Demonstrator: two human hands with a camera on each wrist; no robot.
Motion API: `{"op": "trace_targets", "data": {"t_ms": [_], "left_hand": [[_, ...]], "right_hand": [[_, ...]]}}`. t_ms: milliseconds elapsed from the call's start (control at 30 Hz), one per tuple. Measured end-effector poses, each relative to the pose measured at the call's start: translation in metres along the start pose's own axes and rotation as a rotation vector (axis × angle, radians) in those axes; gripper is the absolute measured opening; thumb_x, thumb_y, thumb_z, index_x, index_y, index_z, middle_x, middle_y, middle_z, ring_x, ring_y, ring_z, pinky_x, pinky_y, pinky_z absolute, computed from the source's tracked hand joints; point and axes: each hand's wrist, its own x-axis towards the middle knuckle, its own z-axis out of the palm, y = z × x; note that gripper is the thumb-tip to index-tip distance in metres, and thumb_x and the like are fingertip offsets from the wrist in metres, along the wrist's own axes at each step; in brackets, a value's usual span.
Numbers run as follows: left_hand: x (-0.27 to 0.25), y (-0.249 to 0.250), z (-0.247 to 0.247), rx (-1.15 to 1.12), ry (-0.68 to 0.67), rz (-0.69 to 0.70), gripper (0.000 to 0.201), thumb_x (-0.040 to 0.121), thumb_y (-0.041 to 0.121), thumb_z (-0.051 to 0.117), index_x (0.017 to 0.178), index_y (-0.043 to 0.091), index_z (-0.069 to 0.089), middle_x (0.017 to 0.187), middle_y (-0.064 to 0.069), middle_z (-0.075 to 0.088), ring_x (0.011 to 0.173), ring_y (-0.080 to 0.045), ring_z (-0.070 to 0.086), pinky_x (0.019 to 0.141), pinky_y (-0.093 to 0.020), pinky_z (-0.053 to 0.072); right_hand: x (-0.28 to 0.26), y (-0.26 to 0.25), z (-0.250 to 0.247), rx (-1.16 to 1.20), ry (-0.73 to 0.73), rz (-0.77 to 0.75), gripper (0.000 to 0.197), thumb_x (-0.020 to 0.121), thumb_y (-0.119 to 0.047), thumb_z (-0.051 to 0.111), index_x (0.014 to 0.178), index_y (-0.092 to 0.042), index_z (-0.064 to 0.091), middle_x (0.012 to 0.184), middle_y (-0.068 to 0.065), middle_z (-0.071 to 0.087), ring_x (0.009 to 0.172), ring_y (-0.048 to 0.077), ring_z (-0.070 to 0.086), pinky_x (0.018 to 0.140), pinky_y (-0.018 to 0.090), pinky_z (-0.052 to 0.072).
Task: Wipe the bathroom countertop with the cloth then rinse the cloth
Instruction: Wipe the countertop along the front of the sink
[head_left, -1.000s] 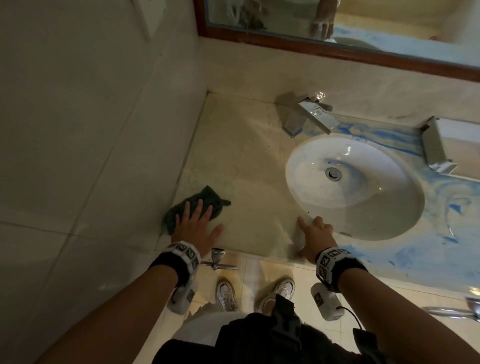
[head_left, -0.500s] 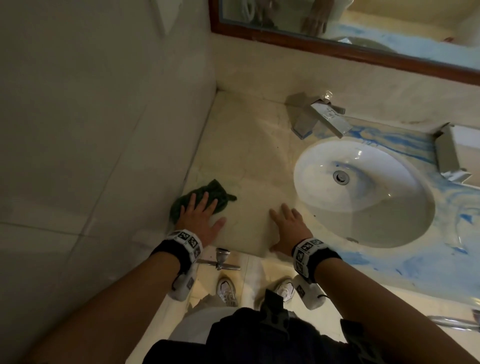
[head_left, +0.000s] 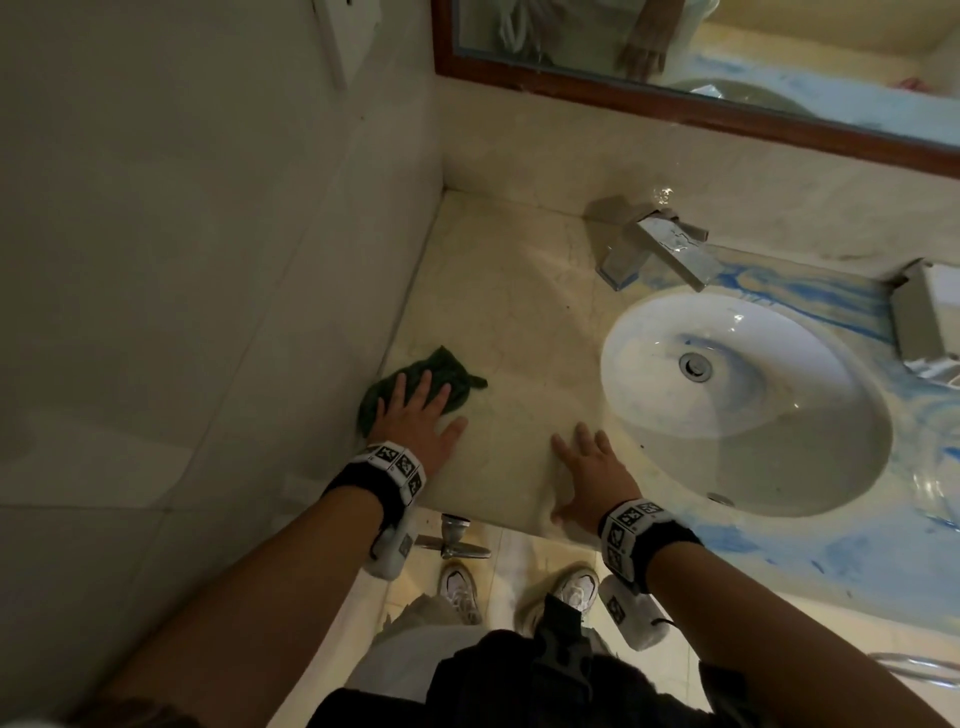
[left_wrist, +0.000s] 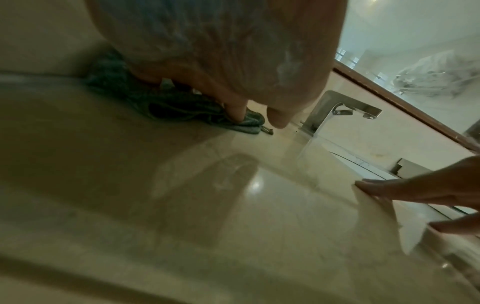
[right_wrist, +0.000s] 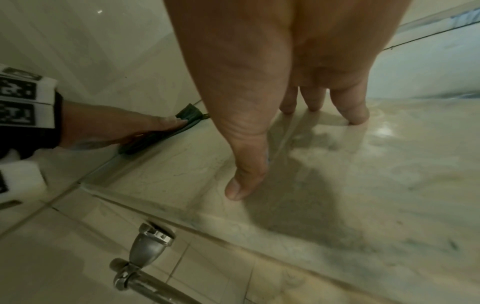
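A dark green cloth (head_left: 447, 371) (left_wrist: 166, 107) (right_wrist: 161, 135) lies crumpled on the beige countertop (head_left: 519, 322) near the left wall. My left hand (head_left: 415, 410) presses flat on it with straight fingers (left_wrist: 235, 111). My right hand (head_left: 592, 467) rests flat on the bare counter near the front edge, left of the white sink basin (head_left: 743, 405); its fingers (right_wrist: 350, 111) touch the wet stone. The chrome faucet (head_left: 654, 249) stands behind the basin.
Blue streaks cover the counter (head_left: 810, 551) to the right of the basin. A metal dispenser (head_left: 924, 312) sits at the far right, and a mirror (head_left: 727, 62) hangs above. A chrome valve (right_wrist: 148, 246) sticks out below the counter edge.
My right hand slid left from the basin's front rim to the bare counter beside the basin. The left hand stayed on the cloth near the wall.
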Motion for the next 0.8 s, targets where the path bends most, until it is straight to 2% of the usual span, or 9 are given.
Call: {"op": "trace_targets", "data": {"t_ms": [100, 200, 333, 433, 533, 633, 700, 800], "left_hand": [[-0.007, 0.003, 0.005, 0.001, 0.021, 0.001, 0.072, 0.092, 0.070, 0.018, 0.155, 0.037, 0.008, 0.164, 0.007, -0.005, 0.150, -0.025, -0.008, 0.121, -0.051, 0.000], [-0.043, 0.012, 0.026, 0.011, 0.008, 0.013, 0.076, 0.090, 0.073, 0.014, 0.155, 0.035, 0.008, 0.163, 0.007, -0.006, 0.150, -0.026, -0.008, 0.120, -0.052, -0.001], [-0.074, 0.027, 0.042, 0.047, -0.030, 0.044, 0.077, 0.087, 0.074, 0.008, 0.154, 0.037, 0.007, 0.163, 0.008, -0.009, 0.149, -0.025, -0.011, 0.120, -0.052, -0.003], [-0.058, 0.026, 0.035, 0.104, -0.009, 0.080, 0.072, 0.090, 0.072, 0.011, 0.154, 0.039, 0.008, 0.163, 0.009, -0.006, 0.150, -0.025, -0.009, 0.120, -0.052, -0.001], [-0.020, 0.031, 0.015, 0.095, 0.018, 0.091, 0.068, 0.092, 0.070, 0.016, 0.154, 0.041, 0.011, 0.164, 0.010, -0.003, 0.150, -0.025, -0.006, 0.120, -0.054, 0.003], [0.014, 0.046, -0.005, 0.071, -0.055, 0.071, 0.068, 0.093, 0.070, 0.015, 0.154, 0.041, 0.009, 0.163, 0.010, -0.008, 0.149, -0.026, -0.010, 0.120, -0.054, 0.000], [0.017, 0.053, -0.007, 0.062, -0.082, 0.053, 0.070, 0.092, 0.071, 0.015, 0.154, 0.040, 0.008, 0.163, 0.010, -0.009, 0.149, -0.026, -0.012, 0.120, -0.054, 0.000], [-0.017, 0.058, 0.011, 0.099, -0.053, 0.087, 0.072, 0.091, 0.071, 0.016, 0.155, 0.038, 0.009, 0.164, 0.009, -0.005, 0.150, -0.026, -0.008, 0.120, -0.055, 0.003]], "right_hand": [[0.000, 0.004, -0.003, -0.028, -0.009, -0.027, 0.115, 0.072, -0.046, 0.080, 0.154, -0.033, 0.001, 0.162, 0.003, -0.010, 0.149, 0.030, -0.004, 0.118, 0.049, 0.023], [-0.003, 0.016, -0.008, -0.049, 0.010, -0.028, 0.118, 0.068, -0.045, 0.083, 0.154, -0.033, 0.003, 0.162, 0.002, -0.011, 0.149, 0.028, -0.001, 0.117, 0.044, 0.025], [-0.002, 0.026, -0.007, 0.014, 0.054, 0.054, 0.121, 0.063, -0.048, 0.085, 0.152, -0.037, 0.005, 0.160, 0.004, -0.012, 0.147, 0.033, -0.004, 0.115, 0.048, 0.025], [0.001, 0.025, -0.006, 0.034, 0.029, 0.062, 0.121, 0.064, -0.045, 0.086, 0.153, -0.038, 0.004, 0.161, 0.003, -0.012, 0.147, 0.034, -0.007, 0.115, 0.049, 0.025], [0.001, 0.026, -0.006, 0.041, 0.024, 0.065, 0.121, 0.064, -0.045, 0.085, 0.153, -0.039, 0.003, 0.161, 0.002, -0.012, 0.148, 0.033, -0.008, 0.116, 0.049, 0.023], [0.000, 0.028, -0.006, 0.061, 0.037, 0.065, 0.125, 0.061, -0.045, 0.087, 0.153, -0.038, 0.002, 0.162, 0.001, -0.010, 0.148, 0.032, -0.006, 0.116, 0.048, 0.024], [0.000, 0.029, -0.005, 0.084, 0.051, 0.072, 0.129, 0.060, -0.045, 0.088, 0.153, -0.034, 0.000, 0.162, 0.000, -0.010, 0.149, 0.031, -0.005, 0.116, 0.046, 0.024], [-0.001, 0.031, -0.003, 0.124, 0.068, 0.080, 0.130, 0.061, -0.045, 0.088, 0.154, -0.031, -0.001, 0.162, 0.001, -0.013, 0.149, 0.028, -0.005, 0.117, 0.045, 0.022]]}}
